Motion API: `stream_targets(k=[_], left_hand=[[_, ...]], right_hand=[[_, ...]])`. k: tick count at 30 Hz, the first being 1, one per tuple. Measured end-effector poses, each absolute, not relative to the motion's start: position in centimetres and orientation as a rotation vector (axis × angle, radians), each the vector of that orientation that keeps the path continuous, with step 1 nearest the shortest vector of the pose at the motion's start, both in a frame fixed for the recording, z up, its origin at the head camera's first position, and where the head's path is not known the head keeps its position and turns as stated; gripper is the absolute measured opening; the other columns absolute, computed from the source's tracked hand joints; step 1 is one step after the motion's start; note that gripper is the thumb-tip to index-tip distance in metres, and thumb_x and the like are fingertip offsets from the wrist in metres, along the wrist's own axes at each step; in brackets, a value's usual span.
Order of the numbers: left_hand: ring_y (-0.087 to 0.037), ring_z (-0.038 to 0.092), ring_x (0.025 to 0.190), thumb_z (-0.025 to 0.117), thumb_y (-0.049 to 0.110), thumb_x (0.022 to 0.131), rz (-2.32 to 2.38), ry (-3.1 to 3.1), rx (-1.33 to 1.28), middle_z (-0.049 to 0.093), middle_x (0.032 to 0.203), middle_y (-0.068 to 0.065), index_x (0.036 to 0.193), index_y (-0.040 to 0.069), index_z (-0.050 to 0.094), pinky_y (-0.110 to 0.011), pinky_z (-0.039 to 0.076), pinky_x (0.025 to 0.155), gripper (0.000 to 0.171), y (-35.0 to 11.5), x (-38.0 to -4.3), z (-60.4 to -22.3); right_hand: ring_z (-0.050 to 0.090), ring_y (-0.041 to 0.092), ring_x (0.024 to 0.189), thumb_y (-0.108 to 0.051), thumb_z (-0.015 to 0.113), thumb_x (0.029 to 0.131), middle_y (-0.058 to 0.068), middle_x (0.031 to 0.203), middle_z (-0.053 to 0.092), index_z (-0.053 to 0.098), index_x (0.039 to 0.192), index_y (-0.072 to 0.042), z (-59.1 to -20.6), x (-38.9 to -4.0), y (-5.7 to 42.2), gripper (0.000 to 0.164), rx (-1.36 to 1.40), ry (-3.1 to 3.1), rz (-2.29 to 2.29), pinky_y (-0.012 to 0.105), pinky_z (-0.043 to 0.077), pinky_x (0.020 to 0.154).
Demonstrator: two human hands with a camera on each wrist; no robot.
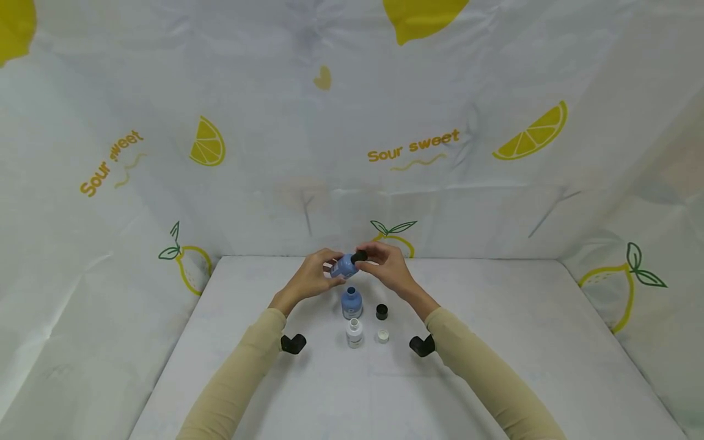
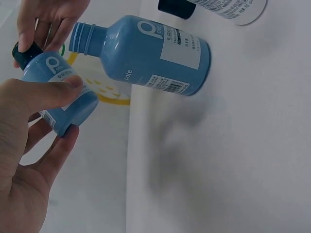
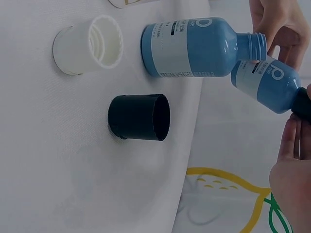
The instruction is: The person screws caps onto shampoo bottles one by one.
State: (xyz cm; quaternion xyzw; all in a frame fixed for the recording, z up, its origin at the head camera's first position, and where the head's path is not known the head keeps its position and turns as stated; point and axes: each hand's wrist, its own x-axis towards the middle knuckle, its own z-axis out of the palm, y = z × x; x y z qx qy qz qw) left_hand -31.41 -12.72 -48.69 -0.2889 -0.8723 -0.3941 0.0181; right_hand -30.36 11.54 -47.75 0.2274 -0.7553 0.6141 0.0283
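My left hand (image 1: 310, 280) grips a blue bottle (image 1: 344, 266) around its body, tilted and raised above the far part of the table. On its neck sits a black cap (image 1: 359, 256), pinched between the thumb and fingers of my right hand (image 1: 389, 269). Just below the hands, a second blue bottle (image 1: 352, 304) stands upright with a bare threaded neck. Nearer to me is an uncapped white bottle (image 1: 354, 336). To the right of these lie a loose black cap (image 3: 138, 117) and a white cap (image 3: 90, 46), both with their hollow ends up.
A white cloth with lemon prints covers the back wall (image 1: 286, 122) and the sides. Black wrist mounts stick out under both forearms, one at the left wrist (image 1: 294, 344) and one at the right. The white table (image 1: 231, 293) ends at the wall behind the hands.
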Motion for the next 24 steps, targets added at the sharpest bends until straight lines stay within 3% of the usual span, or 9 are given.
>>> stream_targets(k=[7, 18, 24], left_hand=[[-0.036, 0.073, 0.121, 0.089, 0.006, 0.088, -1.233, -2.709, -0.896, 0.071, 0.133, -0.021, 0.140, -0.003, 0.066, -0.041, 0.067, 0.102, 0.057, -12.7, -31.1, -48.4], [-0.035, 0.073, 0.120, 0.089, 0.005, 0.088, -1.233, -2.702, -0.900, 0.071, 0.132, -0.021, 0.140, -0.003, 0.066, -0.039, 0.067, 0.101, 0.057, -12.6, -31.2, -48.4], [-0.036, 0.073, 0.119, 0.089, 0.005, 0.088, -1.224, -2.699, -0.909, 0.071, 0.130, -0.021, 0.139, -0.004, 0.067, -0.037, 0.068, 0.099, 0.056, -12.6, -31.2, -48.3]], right_hand=[[0.071, 0.042, 0.121, -0.005, 0.082, 0.095, 0.028, 0.131, 0.070, 0.068, 0.130, 0.008, -48.0, -30.5, 11.3, 0.040, 0.596, -2.355, 1.888, 0.018, 0.061, 0.102], [0.072, 0.017, 0.102, -0.010, 0.086, 0.093, 0.025, 0.121, 0.071, 0.068, 0.122, 0.005, -48.3, -30.6, 10.8, 0.037, 0.475, -2.365, 1.839, 0.010, 0.058, 0.089], [0.069, 0.013, 0.095, -0.006, 0.084, 0.093, 0.028, 0.116, 0.070, 0.066, 0.118, 0.009, -48.1, -30.4, 10.5, 0.034, 0.448, -2.382, 1.788, 0.008, 0.056, 0.085]])
